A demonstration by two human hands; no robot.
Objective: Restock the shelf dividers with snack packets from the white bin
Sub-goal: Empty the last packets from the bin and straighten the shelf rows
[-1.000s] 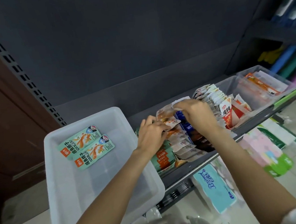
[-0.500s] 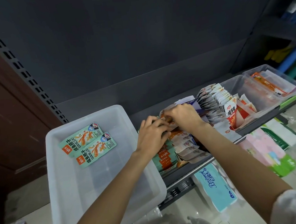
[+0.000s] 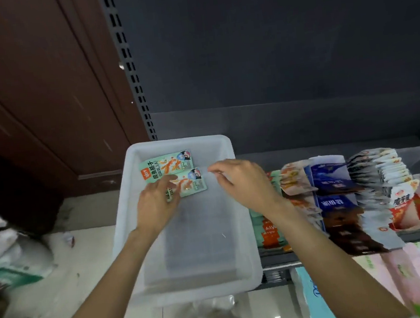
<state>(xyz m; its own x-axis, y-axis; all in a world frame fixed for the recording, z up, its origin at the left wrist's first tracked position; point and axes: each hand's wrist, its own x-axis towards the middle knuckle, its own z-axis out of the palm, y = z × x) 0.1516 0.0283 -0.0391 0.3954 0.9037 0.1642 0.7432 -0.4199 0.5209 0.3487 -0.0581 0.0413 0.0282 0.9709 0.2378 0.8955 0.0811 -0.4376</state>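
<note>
Both hands have withdrawn from the snack rows on the shelf and now sit over the white bin. The left hand rests its fingers on the nearer green packet. The right hand hovers just beside that packet, fingers loosely curled, holding nothing. The camera view has shifted leftward.

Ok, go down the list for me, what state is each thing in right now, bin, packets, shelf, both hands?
Bin: nearly empty, two packets left at its far end.
Far packet: lying flat, untouched.
Near packet: flat, left fingers on its left end.
Left hand: on the near packet; grip unclear.
Right hand: over the bin, loosely curled, holding nothing.
Shelf rows: filled with upright packets.
</note>
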